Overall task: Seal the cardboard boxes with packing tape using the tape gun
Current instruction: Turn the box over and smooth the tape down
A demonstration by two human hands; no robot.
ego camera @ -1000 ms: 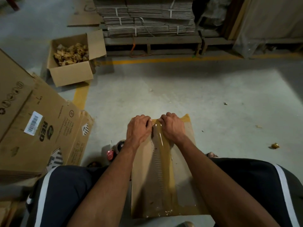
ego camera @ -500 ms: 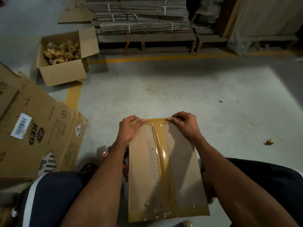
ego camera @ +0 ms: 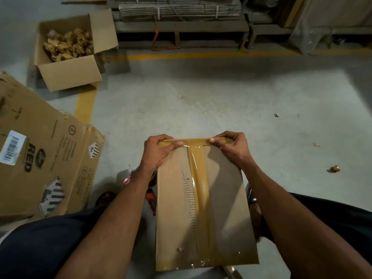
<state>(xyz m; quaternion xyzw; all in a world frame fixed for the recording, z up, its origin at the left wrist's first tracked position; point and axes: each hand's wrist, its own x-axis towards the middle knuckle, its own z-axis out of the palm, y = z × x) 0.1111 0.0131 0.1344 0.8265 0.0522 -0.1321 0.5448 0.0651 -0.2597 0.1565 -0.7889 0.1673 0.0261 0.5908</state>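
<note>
Left hand and right hand pinching tape over far edge of box, thumbs on top, fingers curled.

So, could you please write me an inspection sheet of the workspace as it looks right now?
Surface: grey concrete floor with yellow painted lines.
Job's things: flat cardboard box between the person's knees; brown packing tape runs down its middle seam and across the far and near edges. Tape gun partly seen, red, on the floor behind the left forearm.
Clutter: open carton of crumpled tape scraps; large printed carton lying at left; small scraps on the floor at right.
Hands: left hand and right hand press the tape along the far edge, thumbs on top, fingers curled over the edge.
Cables: nothing seen.
Surroundings: strapped flat cardboard on a pallet.
</note>
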